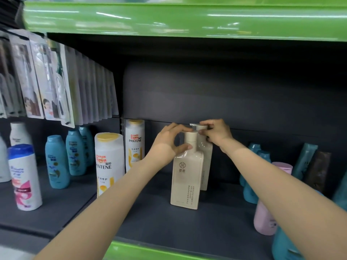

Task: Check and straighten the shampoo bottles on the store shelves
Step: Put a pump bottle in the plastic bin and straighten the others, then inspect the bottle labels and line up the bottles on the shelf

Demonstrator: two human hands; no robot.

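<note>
Two cream pump bottles stand upright, one behind the other, in the middle of the dark shelf (pixel 150 212). My left hand (pixel 170 141) pinches the pump neck of the front cream bottle (pixel 186 177), thumb below and fingers over the pump head. Reaching further back, my right hand (pixel 216 133) grips the pump head of the rear cream bottle (pixel 205 158), most of which is hidden behind the front one. To the left stand two white Pantene bottles (pixel 109 164) with yellow caps, one in front of the other.
Blue bottles (pixel 56 162) and a white bottle with a blue cap (pixel 25 177) stand at the left. Pink (pixel 266 216) and teal bottles (pixel 250 192) crowd the right under my forearm. Hanging card packs (pixel 47 81) fill the upper left. A green shelf edge (pixel 169 17) runs overhead.
</note>
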